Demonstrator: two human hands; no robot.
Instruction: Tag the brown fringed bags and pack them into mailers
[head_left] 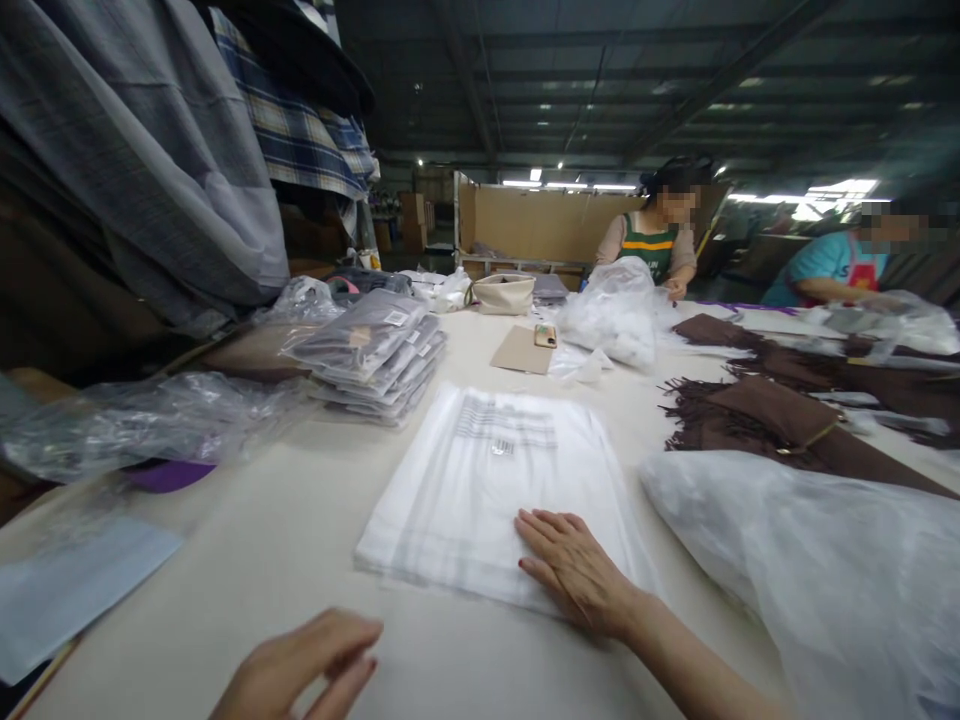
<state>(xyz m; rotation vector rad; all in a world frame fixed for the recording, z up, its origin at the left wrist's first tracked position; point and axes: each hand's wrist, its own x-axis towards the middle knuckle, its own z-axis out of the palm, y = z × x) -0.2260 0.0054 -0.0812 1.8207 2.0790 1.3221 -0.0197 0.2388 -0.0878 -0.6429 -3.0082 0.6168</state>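
A flat pile of whitish, thin plastic bags [465,500] lies in front of me, with grey stripes and a small printed label near its far end. I cannot tell whether folded cloth is inside. My right hand [574,570] rests flat on the pile's near right part, fingers stretched out. Left of it, my left hand [307,665] hovers low over the table [292,540], slightly blurred, thumb and fingers apart, with nothing in it. Beyond the pile, to the left, stands a stack of grey bagged textiles [375,355] with white labels.
Right of me are a large plastic bag [810,540] and brown fringed scarves [757,415]. Cardboard [517,350] with a phone [545,336] lies farther back, near a beige pouch [502,294]. Clear wrap [150,415] covers the left edge. Two co-workers [649,245] stand behind.
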